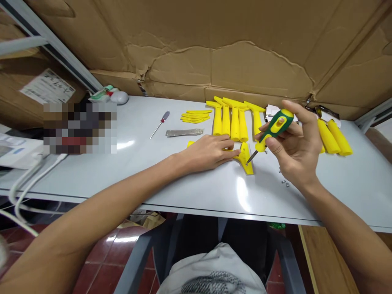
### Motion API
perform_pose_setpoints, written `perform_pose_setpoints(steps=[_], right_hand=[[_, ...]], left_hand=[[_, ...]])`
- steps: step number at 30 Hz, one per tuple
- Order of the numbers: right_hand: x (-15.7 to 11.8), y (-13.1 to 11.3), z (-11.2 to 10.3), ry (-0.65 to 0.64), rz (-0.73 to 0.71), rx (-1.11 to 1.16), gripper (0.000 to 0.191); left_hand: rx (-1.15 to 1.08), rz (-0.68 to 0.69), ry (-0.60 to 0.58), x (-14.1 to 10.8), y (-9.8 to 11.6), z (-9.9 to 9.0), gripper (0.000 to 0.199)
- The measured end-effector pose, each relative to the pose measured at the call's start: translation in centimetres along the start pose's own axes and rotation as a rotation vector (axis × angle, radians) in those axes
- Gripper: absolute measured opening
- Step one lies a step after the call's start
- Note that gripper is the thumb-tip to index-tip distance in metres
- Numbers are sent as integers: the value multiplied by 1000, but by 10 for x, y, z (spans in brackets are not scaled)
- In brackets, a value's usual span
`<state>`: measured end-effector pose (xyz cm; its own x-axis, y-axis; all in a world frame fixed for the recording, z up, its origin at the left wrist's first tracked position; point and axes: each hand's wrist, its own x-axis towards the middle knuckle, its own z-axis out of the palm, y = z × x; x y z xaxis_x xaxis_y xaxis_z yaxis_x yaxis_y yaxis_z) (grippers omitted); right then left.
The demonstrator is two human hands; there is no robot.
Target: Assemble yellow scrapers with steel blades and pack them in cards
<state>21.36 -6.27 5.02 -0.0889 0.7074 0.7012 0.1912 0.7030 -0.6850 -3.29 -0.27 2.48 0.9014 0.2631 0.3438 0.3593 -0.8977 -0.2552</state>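
My right hand [301, 151] grips a green and yellow screwdriver [277, 125], tilted down to the left. Its tip meets the head of a yellow scraper [245, 157] at a small screw or hole. A thin clear or metal strip shows along the scraper head's right edge. My left hand [211, 150] lies over the scraper's handle and holds it against the table, so most of the handle is hidden. Several small screws [285, 183] lie below my right hand. Just beyond my hands, several yellow scrapers [234, 120] lie in a row.
Thin yellow strips [195, 116], a metal blade strip [184, 132] and a second screwdriver [160, 123] lie left of the row. More yellow handles [339, 138] are at right. Cardboard [183, 41] stands behind the table [196, 200]. Cables [23, 183] run at left.
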Motion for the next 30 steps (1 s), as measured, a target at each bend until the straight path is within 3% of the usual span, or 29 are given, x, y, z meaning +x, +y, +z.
perform_pose_setpoints(steps=[4, 16, 20, 26, 30], right_hand=[[1, 9, -2, -66, 46, 45, 64], [4, 12, -4, -66, 39, 63, 66], [3, 11, -7, -129, 41, 88, 66], [7, 3, -15, -325, 68, 198, 54], [9, -1, -18, -344, 108, 218, 48]], left_hand=[[5, -2, -26, -1, -1, 1, 30], [-21, -7, -33, -1, -2, 3, 33], [-44, -18, -23, -1, -2, 3, 30], [-61, -24, -9, -1, -3, 5, 28], [-59, -15, 33, -1, -3, 7, 27]])
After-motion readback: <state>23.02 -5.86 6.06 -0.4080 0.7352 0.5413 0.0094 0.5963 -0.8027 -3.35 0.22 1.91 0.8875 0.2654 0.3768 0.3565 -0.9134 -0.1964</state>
